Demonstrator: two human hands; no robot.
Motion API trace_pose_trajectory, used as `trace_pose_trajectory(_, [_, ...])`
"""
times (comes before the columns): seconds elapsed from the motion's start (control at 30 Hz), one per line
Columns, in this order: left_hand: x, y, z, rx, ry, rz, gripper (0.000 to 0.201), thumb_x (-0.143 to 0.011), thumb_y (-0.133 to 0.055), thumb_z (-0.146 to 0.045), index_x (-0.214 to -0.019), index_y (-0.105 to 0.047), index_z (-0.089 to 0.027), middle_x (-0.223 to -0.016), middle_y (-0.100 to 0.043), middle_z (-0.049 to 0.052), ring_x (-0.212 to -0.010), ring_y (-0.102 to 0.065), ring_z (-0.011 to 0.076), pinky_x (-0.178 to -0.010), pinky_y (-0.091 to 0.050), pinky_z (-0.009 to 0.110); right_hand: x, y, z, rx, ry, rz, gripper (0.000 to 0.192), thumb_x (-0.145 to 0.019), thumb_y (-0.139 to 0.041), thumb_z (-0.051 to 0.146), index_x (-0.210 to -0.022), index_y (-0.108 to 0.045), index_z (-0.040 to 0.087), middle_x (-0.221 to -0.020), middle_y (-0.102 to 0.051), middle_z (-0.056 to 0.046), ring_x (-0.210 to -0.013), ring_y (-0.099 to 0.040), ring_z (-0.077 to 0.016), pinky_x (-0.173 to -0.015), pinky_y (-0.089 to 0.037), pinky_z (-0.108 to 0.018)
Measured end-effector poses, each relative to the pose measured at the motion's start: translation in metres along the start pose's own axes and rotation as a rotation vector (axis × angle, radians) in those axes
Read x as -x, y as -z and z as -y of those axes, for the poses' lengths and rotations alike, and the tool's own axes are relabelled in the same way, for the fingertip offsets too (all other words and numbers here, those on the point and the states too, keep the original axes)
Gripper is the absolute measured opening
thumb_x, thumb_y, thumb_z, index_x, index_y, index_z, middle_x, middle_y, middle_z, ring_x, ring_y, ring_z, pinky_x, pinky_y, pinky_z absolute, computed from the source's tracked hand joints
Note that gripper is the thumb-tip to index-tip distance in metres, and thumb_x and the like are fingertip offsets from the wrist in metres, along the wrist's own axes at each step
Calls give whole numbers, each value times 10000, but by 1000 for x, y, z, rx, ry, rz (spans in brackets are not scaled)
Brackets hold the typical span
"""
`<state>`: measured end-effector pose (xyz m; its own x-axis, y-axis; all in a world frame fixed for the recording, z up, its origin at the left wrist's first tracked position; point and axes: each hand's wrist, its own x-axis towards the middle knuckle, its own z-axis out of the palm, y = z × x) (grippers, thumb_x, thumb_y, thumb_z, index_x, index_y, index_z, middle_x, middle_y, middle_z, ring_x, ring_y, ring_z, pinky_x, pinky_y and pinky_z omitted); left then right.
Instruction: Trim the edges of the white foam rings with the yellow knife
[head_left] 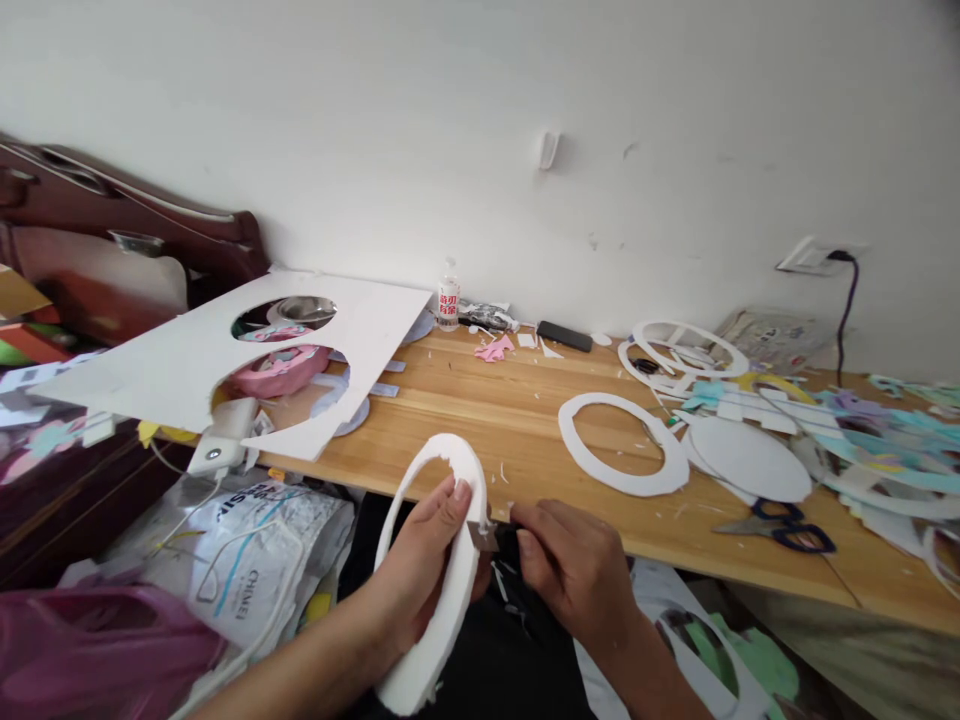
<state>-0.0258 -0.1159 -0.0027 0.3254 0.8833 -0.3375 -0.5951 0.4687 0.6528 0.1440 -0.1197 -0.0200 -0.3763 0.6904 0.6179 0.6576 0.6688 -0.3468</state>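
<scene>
My left hand point(416, 572) is closed around a thick white foam ring point(459, 592), with the thumb pressed on its face. The ring stands tilted on edge above my dark-clothed lap, and its inner edge looks rough. My right hand point(576, 572) has its fingers curled at the ring's right side. A small flat metal blade point(482, 537) lies against the ring's outer edge, pointing out from the right fingers; its handle is mostly hidden. White shavings are scattered on my lap below.
On the wooden table point(450, 400) lie a white ring point(570, 440), a white disc point(750, 458), scissors point(787, 528) and coloured scraps. A bottle point(448, 298) and black phone point(564, 336) stand near the wall. A holed white board point(180, 340) overhangs the left end.
</scene>
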Motion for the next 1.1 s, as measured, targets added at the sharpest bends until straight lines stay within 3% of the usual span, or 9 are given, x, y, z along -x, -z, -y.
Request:
trace_pose_trajectory(0.2, [-4,5,10,15,105,-5,423,-793,-731,-509,-729,-448,-202,-462,-425,-89,-337,-354,56,-358,-289,169,1,-6,5,95,-4,-39,278,-1007,-388,278,-886,-624,194,-662,-587,-2,-594,-537,-143,-602,-322,-271])
trace_pose_trajectory(0.43, [-3,8,15,35,31,27,400,-805,-727,-496,-772,-460,-200,-493,-451,-89,-361,-359,48,-370,-310,159,12,-15,-4,51,-50,-43,298,-1006,-374,265,-897,-635,173,-661,-589,-5,-594,-561,-134,-593,-338,-263])
trace_pose_trajectory(0.67, [-3,9,16,-17,5,43,400,-836,-684,-519,-767,-444,-206,-484,-426,-96,-358,-346,48,-366,-314,159,7,-13,10,96,-38,-92,297,-994,-376,244,-891,-643,166,-643,-582,-11,-576,-550,-139,-579,-340,-269])
trace_pose_trajectory(0.9, [8,4,17,-48,6,82,402,-793,-716,-545,-811,-500,-206,-527,-483,-77,-384,-392,64,-356,-333,167,13,-10,-15,90,-118,-138,209,-973,-425,209,-901,-620,183,-664,-604,-3,-610,-575,-138,-588,-363,-255])
trace_pose_trajectory(1.0, [4,3,15,-54,3,7,380,-798,-723,-519,-821,-505,-209,-516,-492,-80,-380,-406,64,-372,-342,164,17,-5,-15,2,-95,-175,193,-962,-407,190,-927,-597,181,-675,-583,-7,-611,-555,-140,-591,-369,-255])
trace_pose_trajectory(1.1, [-1,1,11,-66,-16,-63,421,-783,-714,-558,-753,-506,-192,-509,-501,-67,-365,-404,64,-364,-341,173,16,-2,-4,-41,-43,-121,200,-960,-406,204,-902,-596,183,-658,-559,-4,-586,-530,-133,-577,-359,-250])
